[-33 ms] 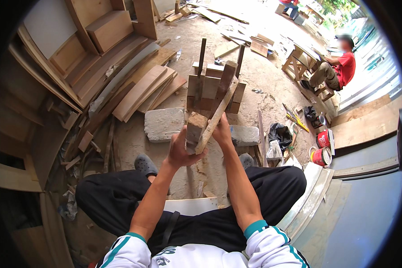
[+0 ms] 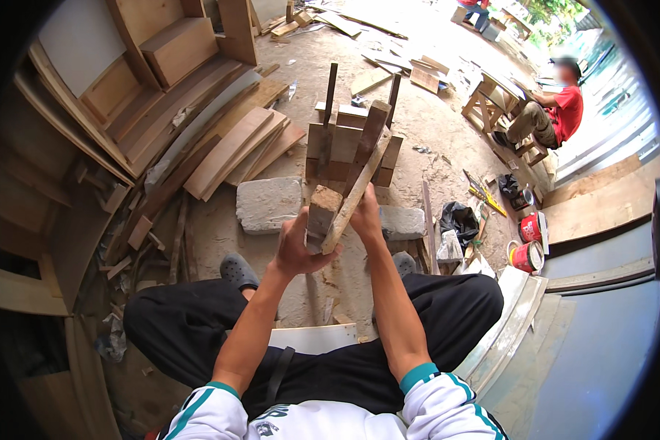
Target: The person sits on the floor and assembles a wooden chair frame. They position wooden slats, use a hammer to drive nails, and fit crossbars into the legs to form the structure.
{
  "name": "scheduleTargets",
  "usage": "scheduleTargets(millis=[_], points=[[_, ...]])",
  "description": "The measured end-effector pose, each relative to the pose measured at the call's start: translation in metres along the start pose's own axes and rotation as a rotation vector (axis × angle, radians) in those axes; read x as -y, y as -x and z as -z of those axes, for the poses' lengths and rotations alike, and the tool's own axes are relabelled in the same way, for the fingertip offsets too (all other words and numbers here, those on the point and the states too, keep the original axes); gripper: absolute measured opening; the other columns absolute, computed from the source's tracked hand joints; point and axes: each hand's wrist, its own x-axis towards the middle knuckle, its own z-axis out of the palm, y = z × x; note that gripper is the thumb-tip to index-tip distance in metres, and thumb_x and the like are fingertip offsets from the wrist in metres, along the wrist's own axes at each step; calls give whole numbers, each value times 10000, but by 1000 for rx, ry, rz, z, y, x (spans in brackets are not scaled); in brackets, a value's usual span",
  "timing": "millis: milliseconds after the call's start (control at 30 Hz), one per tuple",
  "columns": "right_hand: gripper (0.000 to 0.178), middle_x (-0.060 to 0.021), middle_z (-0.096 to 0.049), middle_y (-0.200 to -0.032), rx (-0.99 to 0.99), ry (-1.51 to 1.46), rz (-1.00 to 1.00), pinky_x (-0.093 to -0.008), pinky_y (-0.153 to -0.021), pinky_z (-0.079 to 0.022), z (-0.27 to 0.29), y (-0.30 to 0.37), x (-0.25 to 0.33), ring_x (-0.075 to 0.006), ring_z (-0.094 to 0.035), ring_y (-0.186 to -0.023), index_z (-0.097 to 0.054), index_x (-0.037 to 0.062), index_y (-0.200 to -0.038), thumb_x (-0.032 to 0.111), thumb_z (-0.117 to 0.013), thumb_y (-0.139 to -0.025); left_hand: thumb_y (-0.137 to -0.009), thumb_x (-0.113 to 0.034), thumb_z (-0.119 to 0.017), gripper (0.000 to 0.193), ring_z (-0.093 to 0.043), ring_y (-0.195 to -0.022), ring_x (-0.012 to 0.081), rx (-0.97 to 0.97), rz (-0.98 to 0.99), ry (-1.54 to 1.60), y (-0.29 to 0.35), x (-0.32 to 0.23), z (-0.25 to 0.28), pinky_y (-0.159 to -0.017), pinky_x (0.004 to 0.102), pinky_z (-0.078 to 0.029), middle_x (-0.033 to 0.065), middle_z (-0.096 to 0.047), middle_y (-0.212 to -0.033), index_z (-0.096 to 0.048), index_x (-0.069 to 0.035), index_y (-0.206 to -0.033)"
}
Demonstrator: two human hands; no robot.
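My left hand [image 2: 295,248] is closed around a wooden block [image 2: 323,207], its rough sawn end tilted up toward me. The thumb lies at the near end of a long, pale-edged wooden strip [image 2: 357,192] that slants beside the block. My right hand [image 2: 367,216] grips the strip from its right side, its fingers partly hidden behind the wood. A darker wooden piece [image 2: 367,143] stands up along the strip's far end. Whether these pieces are joined, I cannot tell. Just beyond them is a low wooden stand [image 2: 321,147] with two dark upright bars.
Grey concrete blocks [image 2: 270,205] lie before my feet. Stacked boards [image 2: 231,154] and a wooden cabinet [image 2: 180,55] fill the left. On the right are a black plastic bag [image 2: 459,218], red cans [image 2: 526,257] and a yellow tool [image 2: 485,194]. A seated person [image 2: 557,114] is farther off.
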Motion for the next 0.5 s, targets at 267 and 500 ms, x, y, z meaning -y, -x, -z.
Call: scheduleTargets(millis=[267,500], points=[[725,-129,-637,-961,198,-489,-547,-323,-759,-524,90,3,154,-252,-627,-896,-409,27,-1386,562,-560,-920,-654,-303,-853,613,-706,-793,287,-13,34,-35,6,1,-18,-675,366,-558,133,-682,-920,-537,-51,-1114],[938,-212,-656,-1097,341,10,-30,-434,-854,-511,99,44,207,-399,-627,-1071,-327,52,-1469,681,-599,-829,-717,-532,-797,740,-573,-1093,280,-258,84,453,39,46,-49,-847,415,-517,145,-539,-1192,-477,-66,-1196]])
